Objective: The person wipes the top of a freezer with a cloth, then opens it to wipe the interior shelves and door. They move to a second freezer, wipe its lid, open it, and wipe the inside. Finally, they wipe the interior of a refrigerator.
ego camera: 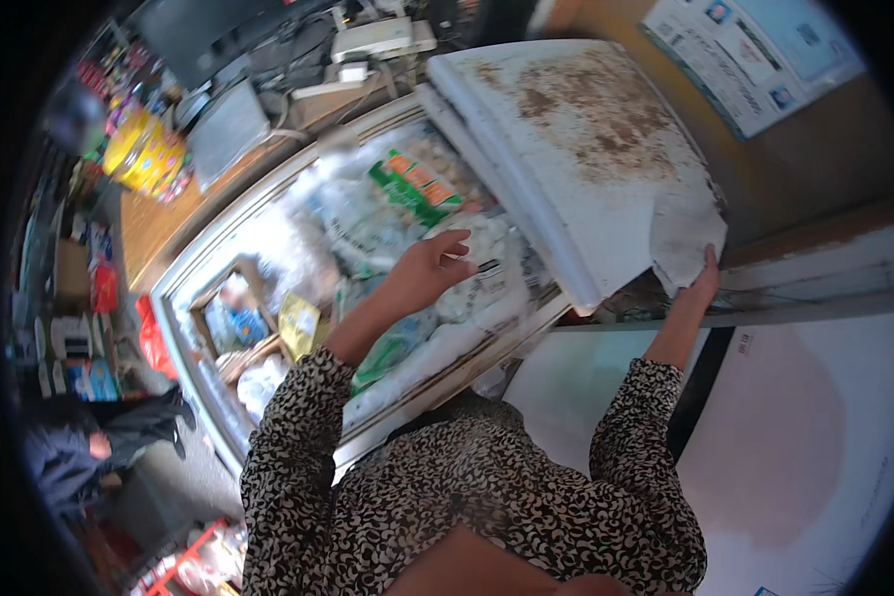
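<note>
A chest freezer [194, 277] stands open before me, frost lining its inside. My left hand [436, 272] hovers over the bagged goods with fingers apart, holding nothing. Below it is a clear plastic bag [492, 279] of pale contents. Just beyond lies a green and orange printed bag [417, 186]. The white freezer lid [603, 127], tilted up and stained with rust, covers the right end. At its near right corner my right hand [700, 283] grips the edge, where a loose white flap [685, 235] hangs. Some of those fingers are hidden behind it.
Inside the freezer's left end sit a cardboard box [249, 298] and a yellow packet [298, 324]. A wooden desk [156, 235] behind bears a yellow jar [145, 153] and a white router [372, 39]. A white panel [782, 417] stands at right. Another person's leg [134, 428] shows at left.
</note>
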`<state>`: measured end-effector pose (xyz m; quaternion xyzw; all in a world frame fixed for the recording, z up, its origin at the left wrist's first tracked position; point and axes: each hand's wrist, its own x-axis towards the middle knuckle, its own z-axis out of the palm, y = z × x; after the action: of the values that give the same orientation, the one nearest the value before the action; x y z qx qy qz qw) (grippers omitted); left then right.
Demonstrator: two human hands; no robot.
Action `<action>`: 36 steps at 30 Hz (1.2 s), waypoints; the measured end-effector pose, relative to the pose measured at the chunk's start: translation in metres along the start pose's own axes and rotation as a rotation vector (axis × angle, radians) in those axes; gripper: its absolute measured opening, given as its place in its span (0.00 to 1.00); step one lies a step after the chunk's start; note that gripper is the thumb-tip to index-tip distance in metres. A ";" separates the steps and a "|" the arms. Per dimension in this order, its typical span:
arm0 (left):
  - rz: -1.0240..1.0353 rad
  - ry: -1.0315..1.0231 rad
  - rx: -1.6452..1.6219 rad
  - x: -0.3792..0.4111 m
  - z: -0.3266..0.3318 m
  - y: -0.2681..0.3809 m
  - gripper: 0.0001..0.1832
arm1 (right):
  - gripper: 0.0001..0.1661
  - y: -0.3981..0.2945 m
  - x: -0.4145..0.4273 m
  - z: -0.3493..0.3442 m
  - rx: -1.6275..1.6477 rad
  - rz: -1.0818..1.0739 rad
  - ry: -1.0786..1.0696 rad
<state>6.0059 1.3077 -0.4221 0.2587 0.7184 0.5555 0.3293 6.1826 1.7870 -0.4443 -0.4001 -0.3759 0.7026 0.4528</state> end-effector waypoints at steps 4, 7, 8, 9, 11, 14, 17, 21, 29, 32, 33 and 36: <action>-0.194 0.153 -0.275 0.073 0.052 0.010 0.47 | 0.31 -0.021 0.026 0.009 -0.066 -0.293 0.193; -0.210 0.309 -0.271 0.104 0.087 0.004 0.50 | 0.32 -0.058 0.013 0.063 -0.289 -0.426 0.391; -0.183 0.307 -0.265 0.112 0.095 0.004 0.50 | 0.32 -0.058 0.041 0.060 -0.290 -0.592 0.339; -0.158 0.329 -0.264 0.119 0.102 0.003 0.49 | 0.32 -0.066 0.063 0.073 -0.420 -0.662 0.310; -0.059 0.413 -0.420 0.136 0.119 -0.019 0.45 | 0.33 -0.060 0.102 0.112 -0.676 -0.776 0.188; -0.067 0.441 -0.350 0.149 0.131 -0.040 0.41 | 0.34 -0.053 0.213 0.119 -1.252 -0.948 0.107; -0.220 0.510 0.033 0.135 0.139 -0.027 0.43 | 0.34 -0.063 0.297 0.076 -1.328 -0.710 -0.230; -0.236 0.480 -0.100 0.114 0.134 -0.012 0.55 | 0.33 -0.030 0.326 0.090 -1.391 -0.398 -0.340; -0.296 0.476 -0.095 0.130 0.136 -0.019 0.58 | 0.34 0.016 0.324 0.098 -1.397 -0.309 -0.309; -0.255 0.510 -0.129 0.138 0.139 -0.025 0.57 | 0.34 0.014 0.313 0.095 -1.370 -0.308 -0.292; -0.239 0.525 -0.148 0.135 0.137 -0.023 0.56 | 0.34 0.012 0.309 0.089 -1.359 -0.300 -0.283; -0.402 0.514 -0.116 0.130 0.116 -0.020 0.51 | 0.34 0.009 0.292 0.076 -1.324 -0.286 -0.251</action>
<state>6.0093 1.4718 -0.4846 -0.0561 0.7819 0.5663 0.2546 6.0325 2.0453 -0.4873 -0.4546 -0.8245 0.2994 0.1543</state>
